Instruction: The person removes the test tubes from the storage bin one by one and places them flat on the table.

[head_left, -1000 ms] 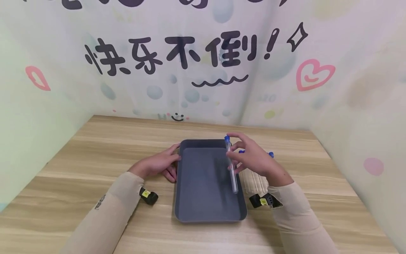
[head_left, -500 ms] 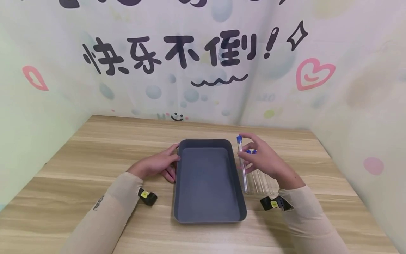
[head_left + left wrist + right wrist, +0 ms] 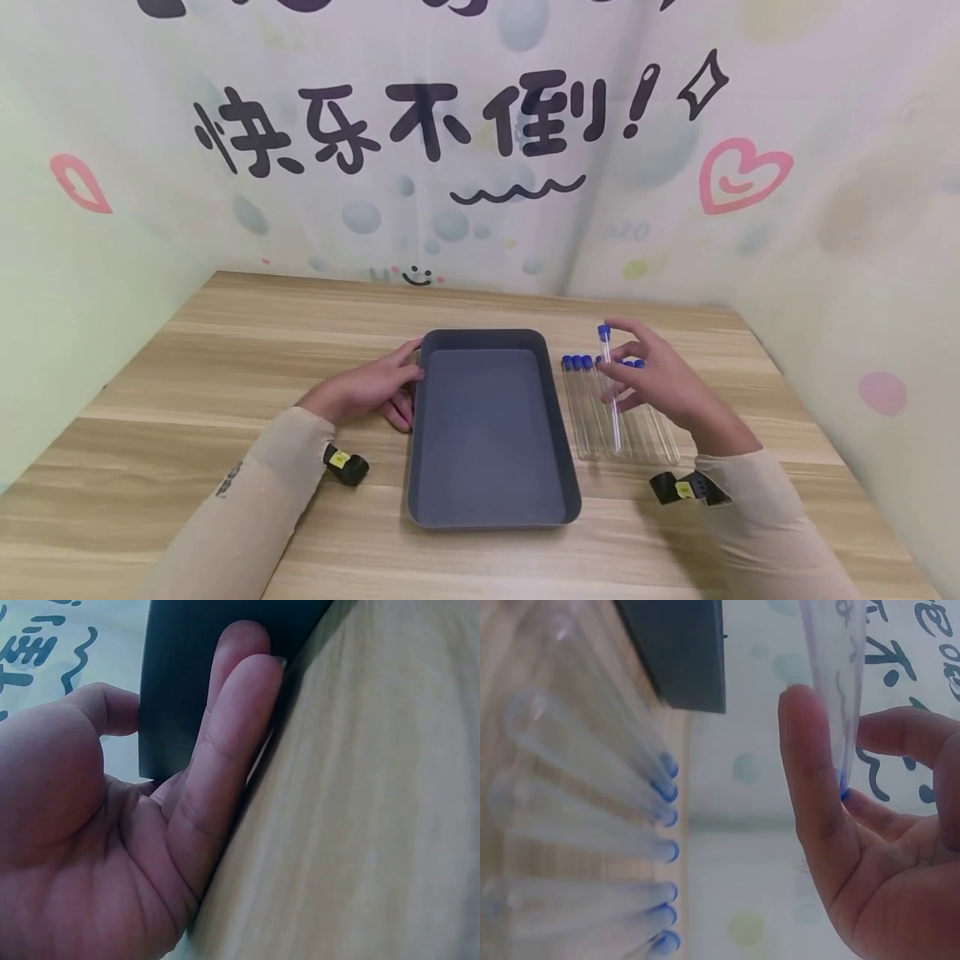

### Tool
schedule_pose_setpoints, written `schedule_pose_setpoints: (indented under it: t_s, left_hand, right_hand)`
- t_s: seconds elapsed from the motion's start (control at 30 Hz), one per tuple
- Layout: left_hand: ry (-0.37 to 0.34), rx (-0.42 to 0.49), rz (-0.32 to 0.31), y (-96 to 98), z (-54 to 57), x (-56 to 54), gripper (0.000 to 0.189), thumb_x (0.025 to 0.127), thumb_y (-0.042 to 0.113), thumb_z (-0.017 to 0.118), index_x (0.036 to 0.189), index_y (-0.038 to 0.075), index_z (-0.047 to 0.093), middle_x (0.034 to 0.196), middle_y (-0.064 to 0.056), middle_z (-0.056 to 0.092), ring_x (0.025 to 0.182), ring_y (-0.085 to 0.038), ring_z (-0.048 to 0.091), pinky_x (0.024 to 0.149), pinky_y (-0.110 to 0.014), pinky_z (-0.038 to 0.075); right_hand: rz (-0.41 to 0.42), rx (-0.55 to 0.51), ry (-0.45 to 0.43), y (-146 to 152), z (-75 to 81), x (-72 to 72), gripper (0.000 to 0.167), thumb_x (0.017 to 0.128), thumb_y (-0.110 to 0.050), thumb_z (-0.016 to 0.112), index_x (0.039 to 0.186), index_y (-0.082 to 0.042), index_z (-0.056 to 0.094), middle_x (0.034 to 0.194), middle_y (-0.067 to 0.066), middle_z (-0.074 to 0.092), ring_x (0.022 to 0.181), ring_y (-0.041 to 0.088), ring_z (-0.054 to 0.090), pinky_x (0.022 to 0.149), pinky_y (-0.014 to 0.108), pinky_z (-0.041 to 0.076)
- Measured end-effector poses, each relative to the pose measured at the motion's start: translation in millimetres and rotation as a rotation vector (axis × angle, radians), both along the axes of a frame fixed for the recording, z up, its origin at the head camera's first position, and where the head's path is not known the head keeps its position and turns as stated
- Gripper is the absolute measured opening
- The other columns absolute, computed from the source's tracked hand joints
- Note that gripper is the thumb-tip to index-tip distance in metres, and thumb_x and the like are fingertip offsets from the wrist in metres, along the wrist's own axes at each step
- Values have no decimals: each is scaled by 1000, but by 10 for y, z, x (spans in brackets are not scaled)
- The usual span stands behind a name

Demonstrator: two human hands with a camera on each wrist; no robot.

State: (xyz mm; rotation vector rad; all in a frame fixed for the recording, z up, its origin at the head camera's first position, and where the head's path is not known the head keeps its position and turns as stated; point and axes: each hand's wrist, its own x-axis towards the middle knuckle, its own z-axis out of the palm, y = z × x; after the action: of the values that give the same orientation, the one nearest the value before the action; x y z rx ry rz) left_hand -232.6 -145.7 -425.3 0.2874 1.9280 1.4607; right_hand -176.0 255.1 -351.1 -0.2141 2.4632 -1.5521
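Observation:
My right hand (image 3: 648,367) pinches a clear test tube (image 3: 617,429) with its blue cap uppermost, nearly upright above other tubes. One finger reaches the cap, while the thumb and other fingers lie along the glass-like body. In the right wrist view, the held tube (image 3: 838,675) passes between thumb and fingers. A dark grey rectangular tray (image 3: 491,442) lies on the table between the hands. At its left side, my left hand (image 3: 371,392) touches the rim with the thumb. In the left wrist view, straight fingers (image 3: 225,750) rest against the tray's outer wall (image 3: 176,697).
Several capped test tubes (image 3: 585,417) lie side by side on the wooden table (image 3: 315,533), just right of the tray, caps toward the back. A printed cloth (image 3: 480,233) hangs behind the table. Black wrist cameras (image 3: 347,465) sit at both cuffs.
My right hand has carried the test tube rightward, from over the tray's right edge to over the tubes on the table, uncovering more of them. The left hand stays at the tray.

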Motion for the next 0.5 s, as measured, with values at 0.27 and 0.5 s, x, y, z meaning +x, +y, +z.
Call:
schedule_pose_setpoints:
  t_s: [0.27,0.5]
  left_hand:
    - [-11,-12,14,16,-12,-1,65,106,25,39,157,47,6,109,-23,62,69,-29,71,67,-46,64]
    - [-1,-11,-8,1,3,-7,66,106,26,38,159,43,2,108,-24,64,71,-27,71,67,-45,64]
  right_hand:
    - [-6,3,-18,159,-94,-3,73,98,-6,59,159,-13,18,122,32,48,78,31,73,62,43,64]
    - [-20,32,-4,284,-90,-16,74,97,-6,59,159,-14,20,123,32,49,83,28,70,64,44,64]
